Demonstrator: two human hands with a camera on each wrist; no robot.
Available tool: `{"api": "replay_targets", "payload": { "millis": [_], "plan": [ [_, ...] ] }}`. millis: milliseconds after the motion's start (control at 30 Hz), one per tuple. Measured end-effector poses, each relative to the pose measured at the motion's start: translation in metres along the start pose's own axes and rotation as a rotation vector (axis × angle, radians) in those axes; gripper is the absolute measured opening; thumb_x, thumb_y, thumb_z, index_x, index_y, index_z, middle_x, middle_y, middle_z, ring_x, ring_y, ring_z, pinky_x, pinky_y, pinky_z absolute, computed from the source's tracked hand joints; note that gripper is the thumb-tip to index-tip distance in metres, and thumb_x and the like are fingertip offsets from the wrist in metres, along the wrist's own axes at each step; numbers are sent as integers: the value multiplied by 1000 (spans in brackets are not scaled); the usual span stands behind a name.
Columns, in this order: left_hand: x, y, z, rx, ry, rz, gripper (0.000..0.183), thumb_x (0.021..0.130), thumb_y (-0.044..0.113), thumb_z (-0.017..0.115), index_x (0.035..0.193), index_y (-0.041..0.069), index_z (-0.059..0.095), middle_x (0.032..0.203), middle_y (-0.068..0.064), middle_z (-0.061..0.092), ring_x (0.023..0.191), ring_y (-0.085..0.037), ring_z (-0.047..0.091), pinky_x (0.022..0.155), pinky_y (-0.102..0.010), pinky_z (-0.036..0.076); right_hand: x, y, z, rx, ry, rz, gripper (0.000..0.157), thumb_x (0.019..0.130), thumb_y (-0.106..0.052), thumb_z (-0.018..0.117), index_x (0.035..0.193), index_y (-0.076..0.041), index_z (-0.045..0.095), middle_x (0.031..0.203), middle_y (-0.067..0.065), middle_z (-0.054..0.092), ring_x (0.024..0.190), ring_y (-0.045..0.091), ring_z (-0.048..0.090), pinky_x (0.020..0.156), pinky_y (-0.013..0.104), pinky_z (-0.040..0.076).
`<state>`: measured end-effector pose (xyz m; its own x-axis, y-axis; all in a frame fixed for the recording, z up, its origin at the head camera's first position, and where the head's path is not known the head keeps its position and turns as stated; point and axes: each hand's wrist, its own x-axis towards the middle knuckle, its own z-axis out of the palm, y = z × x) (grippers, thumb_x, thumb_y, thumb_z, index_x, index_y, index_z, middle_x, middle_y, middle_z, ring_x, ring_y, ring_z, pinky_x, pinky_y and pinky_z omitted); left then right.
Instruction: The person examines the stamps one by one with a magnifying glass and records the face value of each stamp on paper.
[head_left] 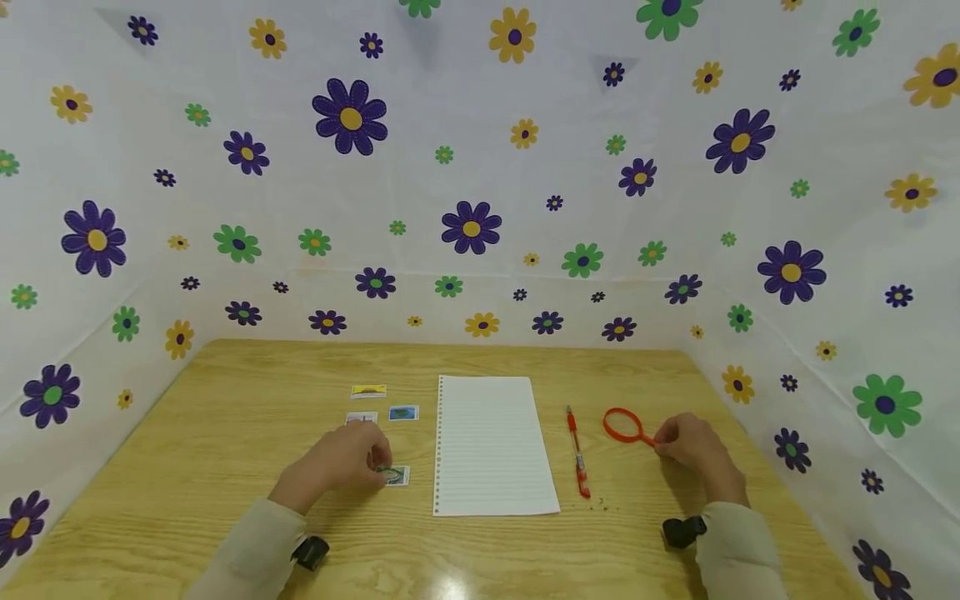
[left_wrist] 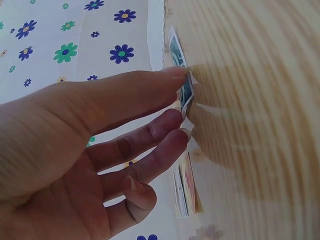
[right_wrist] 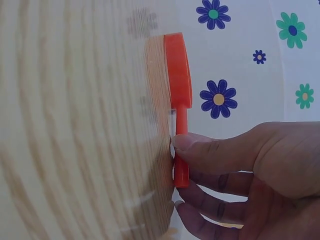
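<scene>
Too hard a squeeze could crease the thin stamp point(head_left: 398, 476) that the left hand point(head_left: 348, 454) pinches at the table point(head_left: 510, 558), left of the lined sheet point(head_left: 491, 450), while the right hand point(head_left: 693, 446) pinches the magnifying glass point(right_wrist: 180, 75) by its handle.

Paper point(head_left: 491, 450) mid-table point(head_left: 172, 475). Four stamps point(head_left: 403, 412) left of it, left hand point(head_left: 341, 458) at the front one. Pen point(head_left: 577, 454) right of paper, then magnifying glass point(head_left: 639, 437), right hand point(head_left: 693, 446) on its handle. Cloth point(head_left: 420, 183) behind.
</scene>
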<state>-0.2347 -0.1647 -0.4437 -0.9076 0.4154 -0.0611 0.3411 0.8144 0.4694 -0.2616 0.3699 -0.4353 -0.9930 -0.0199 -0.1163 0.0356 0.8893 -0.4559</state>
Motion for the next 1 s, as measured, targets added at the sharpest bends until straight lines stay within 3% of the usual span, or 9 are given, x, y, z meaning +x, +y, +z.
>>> {"api": "replay_targets", "payload": {
  "millis": [267, 667, 1000],
  "plan": [
    [-3, -1, 0, -4, 1, 7, 15, 77, 14, 90, 81, 18, 76, 81, 5, 67, 75, -12, 56, 70, -34, 51, 0, 1, 5, -29, 13, -48, 8, 92, -4, 72, 90, 3, 69, 88, 13, 69, 81, 22, 61, 72, 38, 51],
    [-2, 2, -1, 4, 1, -17, 14, 78, 15, 89, 81, 18, 76, 81, 5, 67, 76, -12, 55, 71, -34, 51, -1, -16, 1, 21, 29, -52, 9, 93, -5, 71, 93, 3, 67, 90, 14, 68, 83, 23, 60, 73, 36, 52],
    [-2, 3, -1, -1, -3, -30, 15, 78, 16, 89, 82, 19, 75, 81, 6, 66, 76, -12, 55, 72, -34, 51, -5, -45, 3, 19, 80, -200, 7, 94, -3, 70, 94, 4, 70, 88, 14, 70, 78, 19, 61, 67, 32, 51]
  ]
}}
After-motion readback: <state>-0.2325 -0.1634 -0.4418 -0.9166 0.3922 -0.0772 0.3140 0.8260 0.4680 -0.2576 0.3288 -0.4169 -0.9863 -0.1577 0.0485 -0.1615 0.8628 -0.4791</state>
